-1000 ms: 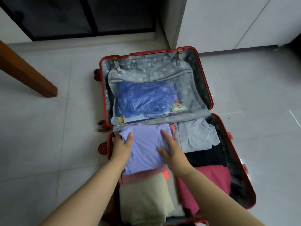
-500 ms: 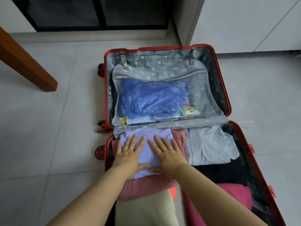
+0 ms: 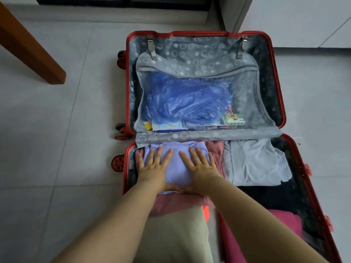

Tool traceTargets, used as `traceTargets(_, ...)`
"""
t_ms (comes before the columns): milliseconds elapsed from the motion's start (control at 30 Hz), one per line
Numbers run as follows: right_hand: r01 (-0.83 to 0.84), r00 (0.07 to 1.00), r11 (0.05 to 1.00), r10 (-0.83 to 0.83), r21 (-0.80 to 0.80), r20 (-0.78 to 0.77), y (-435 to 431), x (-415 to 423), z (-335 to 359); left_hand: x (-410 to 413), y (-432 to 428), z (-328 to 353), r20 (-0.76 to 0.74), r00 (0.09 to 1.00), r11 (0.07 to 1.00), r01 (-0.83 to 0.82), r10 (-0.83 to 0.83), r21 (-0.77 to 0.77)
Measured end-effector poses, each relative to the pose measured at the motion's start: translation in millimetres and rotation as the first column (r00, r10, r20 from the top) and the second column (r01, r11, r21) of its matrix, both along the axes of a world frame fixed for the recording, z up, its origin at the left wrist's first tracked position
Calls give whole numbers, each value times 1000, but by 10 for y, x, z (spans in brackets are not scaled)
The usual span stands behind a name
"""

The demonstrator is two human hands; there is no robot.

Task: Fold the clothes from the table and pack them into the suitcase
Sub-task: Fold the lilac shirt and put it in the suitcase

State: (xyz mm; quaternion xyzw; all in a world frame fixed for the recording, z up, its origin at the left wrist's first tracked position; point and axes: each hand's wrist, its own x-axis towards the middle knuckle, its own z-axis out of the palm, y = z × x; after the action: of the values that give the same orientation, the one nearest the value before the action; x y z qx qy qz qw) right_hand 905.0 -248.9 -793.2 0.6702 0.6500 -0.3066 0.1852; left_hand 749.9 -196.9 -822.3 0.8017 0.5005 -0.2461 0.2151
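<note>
A red suitcase (image 3: 277, 76) lies open on the floor. In its near half, a folded lavender garment (image 3: 177, 164) sits at the upper left on a dusty-pink garment (image 3: 176, 204). My left hand (image 3: 152, 168) and my right hand (image 3: 199, 168) both press flat on the lavender garment, fingers straight and spread, thumbs nearly meeting at its near edge. A folded pale grey-blue garment (image 3: 252, 164) lies to the right, a beige garment (image 3: 169, 236) nearer me, and a magenta garment (image 3: 284, 224) at the right over black cloth.
The lid half holds a zipped mesh pocket with blue plastic bags (image 3: 188, 99) and a small green packet (image 3: 233, 119). A wooden table leg (image 3: 28, 44) slants at the upper left. Grey floor tiles surround the case; a white cabinet (image 3: 294, 18) stands behind.
My hands went from gripping the lavender garment's sides to lying flat on top of it, and the garment settled against the hinge end. The camera moved closer.
</note>
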Motion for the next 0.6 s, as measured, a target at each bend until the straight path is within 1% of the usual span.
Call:
traceTargets(67, 18, 999, 1000, -17, -8, 38, -92, -79, 317, -1, -117, 281, 6, 998, 998, -60, 60, 12)
traceTargets(100, 48, 999, 999, -48, 11, 20, -176, -131, 489, -29, -200, 474, 39, 994, 994, -106, 105, 28)
traceTargets(167, 98, 995, 991, -95, 87, -38, -395, -277, 909, -157, -383, 934, 134, 978, 975, -178, 160, 133)
traceTargets(200, 91, 996, 987, -90, 132, -15, -497, -351, 1149, -257, -471, 1169, 195, 966, 963, -203, 167, 179)
traceTargets(233, 139, 990, 984, -138, 108, -16, -592, -429, 1439, -370, -556, 1433, 261, 950, 953, -226, 170, 202)
traceTargets(267, 150, 988, 979, -153, 139, 6, -660, -504, 1722, -477, -635, 1714, 272, 940, 954, -255, 207, 155)
traceTargets(300, 160, 987, 981, -160, 112, -10, -706, -566, 2053, -580, -726, 1998, 257, 938, 956, -269, 232, 120)
traceTargets(333, 167, 986, 981, -163, 99, -45, -736, -620, 2375, -676, -807, 2310, 239, 941, 961, -266, 241, 78)
traceTargets(367, 213, 973, 976, -207, 55, -97, -769, -667, 2673, -757, -863, 2670, 256, 939, 962, -260, 231, 86)
traceTargets(400, 270, 956, 962, -265, 26, -129, -782, -714, 2977, -839, -911, 3030, 267, 931, 960, -274, 249, 62)
traceTargets(433, 306, 943, 952, -301, 13, -143, -791, -764, 3270, -906, -944, 3393, 230, 930, 955, -297, 287, 13)
traceTargets(467, 326, 934, 945, -317, 25, -165, -793, -831, 3586, -987, -981, 3741, 199, 931, 950, -312, 305, 7)
traceTargets(533, 310, 931, 950, -294, 43, -216, -818, -975, 4239, -1137, -1050, 4436, 184, 911, 927, -375, 368, 0)
traceTargets(600, 275, 934, 959, -249, 71, -255, -817, -1127, 4809, -1349, -1109, 5090, 209, 897, 914, -404, 388, 36)
